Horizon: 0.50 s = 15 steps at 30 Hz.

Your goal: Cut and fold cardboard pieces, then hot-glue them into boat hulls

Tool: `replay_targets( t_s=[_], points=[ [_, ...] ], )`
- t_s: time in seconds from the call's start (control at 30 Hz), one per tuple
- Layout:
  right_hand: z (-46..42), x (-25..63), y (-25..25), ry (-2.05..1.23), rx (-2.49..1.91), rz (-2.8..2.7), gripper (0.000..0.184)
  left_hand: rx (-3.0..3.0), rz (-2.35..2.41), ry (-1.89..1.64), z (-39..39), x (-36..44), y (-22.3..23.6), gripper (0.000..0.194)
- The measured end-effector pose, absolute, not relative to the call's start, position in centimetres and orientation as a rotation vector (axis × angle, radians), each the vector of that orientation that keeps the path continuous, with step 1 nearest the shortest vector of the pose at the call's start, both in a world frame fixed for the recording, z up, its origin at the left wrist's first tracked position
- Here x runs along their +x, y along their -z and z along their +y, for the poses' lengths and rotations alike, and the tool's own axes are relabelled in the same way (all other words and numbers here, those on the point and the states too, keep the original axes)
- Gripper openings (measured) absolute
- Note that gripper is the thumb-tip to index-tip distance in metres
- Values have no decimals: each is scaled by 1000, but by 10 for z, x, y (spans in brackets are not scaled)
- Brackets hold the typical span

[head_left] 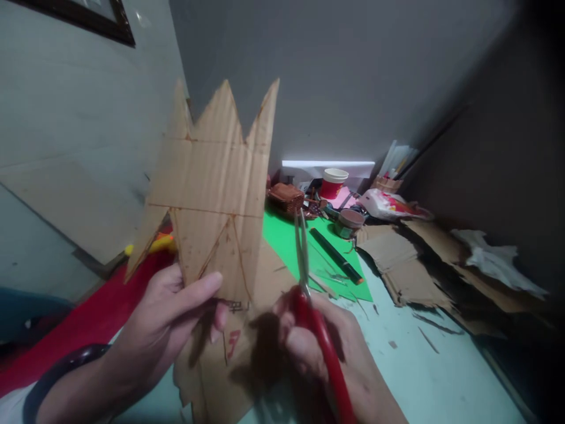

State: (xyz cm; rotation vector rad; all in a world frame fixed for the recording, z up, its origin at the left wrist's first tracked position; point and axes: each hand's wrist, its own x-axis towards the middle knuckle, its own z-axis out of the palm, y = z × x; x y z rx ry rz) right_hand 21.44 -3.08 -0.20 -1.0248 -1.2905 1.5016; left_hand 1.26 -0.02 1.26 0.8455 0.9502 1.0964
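Observation:
My left hand (176, 300) grips a piece of corrugated cardboard (212, 176) by its lower edge, thumb in front. The cardboard stands upright, its top cut into three pointed spikes. Brown lines run across it, and zigzag lines are drawn on its lower part, with a cut notch at lower left. In my right hand (313, 341) are red-handled scissors (303, 259), blades pointing up and nearly together, just right of the cardboard and apart from it. Beneath both hands lies a larger cardboard sheet (273, 271) with red and dark print.
On the table (397, 359) are a green sheet (282, 235), a black marker (336, 256), a small jar (349, 222) and a red-and-white cup (333, 182). Torn cardboard (397, 265) and scraps lie to the right. Walls rise behind and to the left.

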Motion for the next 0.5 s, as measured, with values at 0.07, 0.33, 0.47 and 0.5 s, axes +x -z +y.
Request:
replay_targets(
  t_s=[0.07, 0.33, 0.47, 0.5],
  points=[
    [-29, 216, 8, -1486, -1050, -1423, 38, 853, 936, -1172, 2, 8, -17, 21],
    [-23, 216, 28, -1453, -1255, -1578, 45, 913, 885, -1189, 2, 7, -19, 26],
    [-28, 216, 1, -1494, -1265, -1694, 41, 931, 925, -1152, 1, 7, -17, 21],
    [-28, 215, -3, -1521, -1263, -1699, 40, 927, 949, -1131, 1, 7, -15, 20]
  ],
)
